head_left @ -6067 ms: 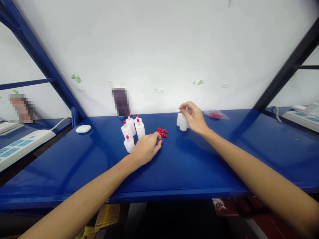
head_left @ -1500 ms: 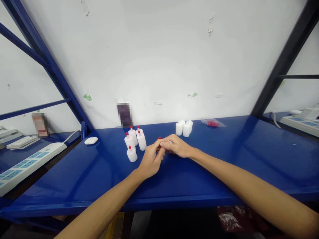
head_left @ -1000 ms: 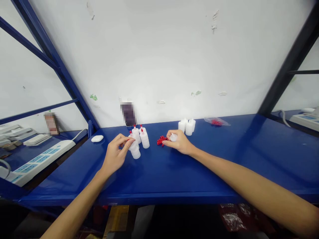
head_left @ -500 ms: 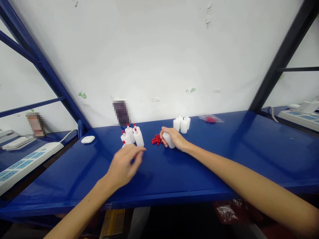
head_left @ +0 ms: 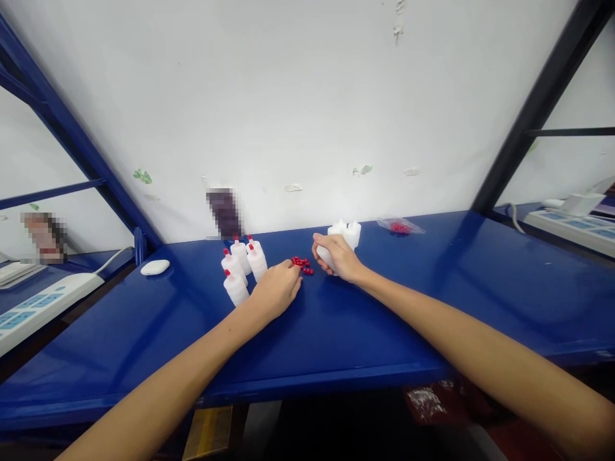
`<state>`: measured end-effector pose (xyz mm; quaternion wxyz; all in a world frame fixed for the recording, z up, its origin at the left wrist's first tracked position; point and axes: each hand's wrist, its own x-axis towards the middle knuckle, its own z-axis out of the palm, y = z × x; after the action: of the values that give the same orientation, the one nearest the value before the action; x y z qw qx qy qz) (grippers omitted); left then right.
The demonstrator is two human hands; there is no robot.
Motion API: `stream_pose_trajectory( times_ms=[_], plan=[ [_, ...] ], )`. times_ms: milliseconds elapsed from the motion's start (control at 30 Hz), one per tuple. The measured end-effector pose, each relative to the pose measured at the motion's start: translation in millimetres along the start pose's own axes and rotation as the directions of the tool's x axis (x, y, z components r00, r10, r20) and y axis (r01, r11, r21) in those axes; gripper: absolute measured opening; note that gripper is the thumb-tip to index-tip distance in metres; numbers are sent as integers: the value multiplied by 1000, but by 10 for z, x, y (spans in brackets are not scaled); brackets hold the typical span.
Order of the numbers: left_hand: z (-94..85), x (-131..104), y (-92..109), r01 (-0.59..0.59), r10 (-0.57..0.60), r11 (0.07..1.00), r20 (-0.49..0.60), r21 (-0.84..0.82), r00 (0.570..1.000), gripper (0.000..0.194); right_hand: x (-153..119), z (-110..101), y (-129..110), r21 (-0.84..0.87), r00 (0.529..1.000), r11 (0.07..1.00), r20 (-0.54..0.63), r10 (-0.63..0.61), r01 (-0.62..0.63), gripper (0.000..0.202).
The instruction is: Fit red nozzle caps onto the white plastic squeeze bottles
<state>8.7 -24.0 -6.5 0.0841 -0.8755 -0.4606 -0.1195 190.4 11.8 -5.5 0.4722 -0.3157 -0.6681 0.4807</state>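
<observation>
Bottle aslant in right hand, top leftward

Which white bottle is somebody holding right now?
The white bottle in the right hand. It alone is gripped: the red-tipped bottles and the bottles behind that hand stand on the blue table.

Left hand at red caps; right hand around bottle; 5 capped bottles.

One plain white bottle is held tilted, its neck hidden. Small red caps lie loosely piled to its left. Five red-tipped bottles stand grouped farther left; uncapped bottles stand upright just behind the held one.
</observation>
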Motion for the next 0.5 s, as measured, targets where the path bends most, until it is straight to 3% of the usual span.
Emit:
stream_pose_trajectory(
  times_ms=[100, 200, 333, 500],
  plan=[
    [20, -2, -22, -28, -34, 950, -192, -312, 981, 12, -25, 32, -14, -38, 996, 996, -46, -80, 79, 52],
    [13, 9, -2, -37, -231, 753, -315, -658, 921, 16, -45, 81, -23, -79, 995, 992, -3, -97, 96, 48],
    [-7, 14, 83, -96, -423, 482, -327, -871, 845, 29, -58, 137, -11, -108, 992, 990, 100, -77, 87, 44],
    [-26, 1, 149, -143, -491, 285, -272, -948, 828, 27, -73, 155, 11, -181, 984, 979, 164, -66, 96, 60]
  ],
)
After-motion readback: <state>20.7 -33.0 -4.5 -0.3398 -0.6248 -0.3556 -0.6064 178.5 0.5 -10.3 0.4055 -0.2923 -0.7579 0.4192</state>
